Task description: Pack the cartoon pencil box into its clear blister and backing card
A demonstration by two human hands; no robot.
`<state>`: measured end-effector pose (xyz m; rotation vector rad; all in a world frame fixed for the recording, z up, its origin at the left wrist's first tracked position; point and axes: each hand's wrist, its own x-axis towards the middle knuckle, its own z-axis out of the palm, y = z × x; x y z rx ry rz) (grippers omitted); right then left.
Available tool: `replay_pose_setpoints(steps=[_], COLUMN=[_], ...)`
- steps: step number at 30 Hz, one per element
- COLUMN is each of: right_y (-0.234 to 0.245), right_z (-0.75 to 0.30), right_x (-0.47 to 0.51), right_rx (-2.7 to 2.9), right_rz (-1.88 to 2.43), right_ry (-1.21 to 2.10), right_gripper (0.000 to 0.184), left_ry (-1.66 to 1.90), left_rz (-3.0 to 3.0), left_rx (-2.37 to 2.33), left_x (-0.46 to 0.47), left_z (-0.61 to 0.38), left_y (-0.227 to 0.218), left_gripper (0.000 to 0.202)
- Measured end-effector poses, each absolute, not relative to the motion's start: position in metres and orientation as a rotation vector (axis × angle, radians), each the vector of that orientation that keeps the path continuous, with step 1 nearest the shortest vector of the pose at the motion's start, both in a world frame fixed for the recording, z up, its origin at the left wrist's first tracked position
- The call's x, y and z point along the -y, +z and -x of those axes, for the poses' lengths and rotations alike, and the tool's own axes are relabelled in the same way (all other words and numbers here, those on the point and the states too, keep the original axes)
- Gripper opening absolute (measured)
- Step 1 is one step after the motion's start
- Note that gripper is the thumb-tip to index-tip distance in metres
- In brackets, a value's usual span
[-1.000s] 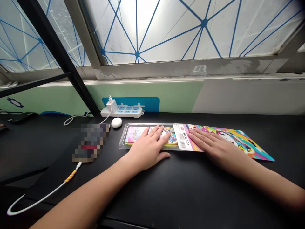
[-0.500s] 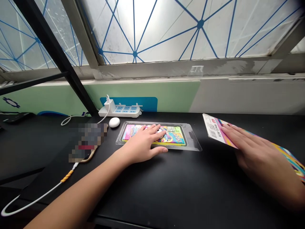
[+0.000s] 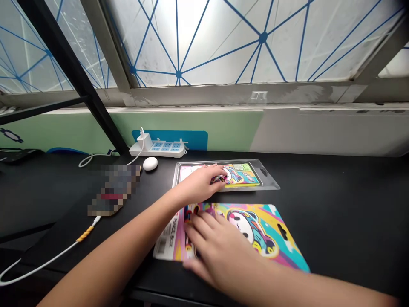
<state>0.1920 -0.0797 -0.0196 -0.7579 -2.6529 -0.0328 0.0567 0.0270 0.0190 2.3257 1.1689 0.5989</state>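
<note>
My left hand (image 3: pixel 204 183) is over a colorful pencil box (image 3: pixel 243 174) in a clear plastic tray (image 3: pixel 268 182). Its fingers are bent across the box and the thumb is on the near side; the fingertips are partly hidden. Closer to me, a printed backing card (image 3: pixel 287 247) with a cartoon bear and a "PENCIL BOX" label lies on the black table. My right hand (image 3: pixel 220 247) rests on the card's left half, fingers stretched out over the print, its thumb by the near edge.
Left of the tray are a small white rounded case (image 3: pixel 150 163) and a blurred-out device (image 3: pixel 116 192) with a white cable (image 3: pixel 57 266). Behind stands a white power strip (image 3: pixel 162 148) against the wall. A black slanted post (image 3: pixel 73 72) rises at left.
My right hand has brought the backing card from the right to the front of the table, where it lies flat. The tray with the pencil box has shifted right under my left hand.
</note>
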Motion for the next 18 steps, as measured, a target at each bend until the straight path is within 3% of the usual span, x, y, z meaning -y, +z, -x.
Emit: replay_pose_setpoints(steps=[3,5,9,18], right_y=[-0.007,-0.003,-0.003,0.001], right_z=[-0.198,-0.205,-0.211,-0.214], right_x=[0.051,0.043,0.046,0.047], right_rx=[2.701,2.726,2.754,2.731], right_rz=[0.777,0.757,0.807,0.824], right_ry=[0.292,0.393,0.475,0.571], right_gripper=[0.042,0.047,0.056,0.057], left_ry=[0.570,0.545,0.492,0.522], left_rz=[-2.486,-2.561,-2.648,-2.712], left_rx=[-1.193,-1.179,-1.140,-1.027], left_x=[-0.022,-0.022,-0.024,-0.026], left_z=[-0.057,-0.057,-0.053,-0.046], left_y=[0.011,0.008,0.007,0.013], left_gripper=[0.034,0.036,0.044,0.048])
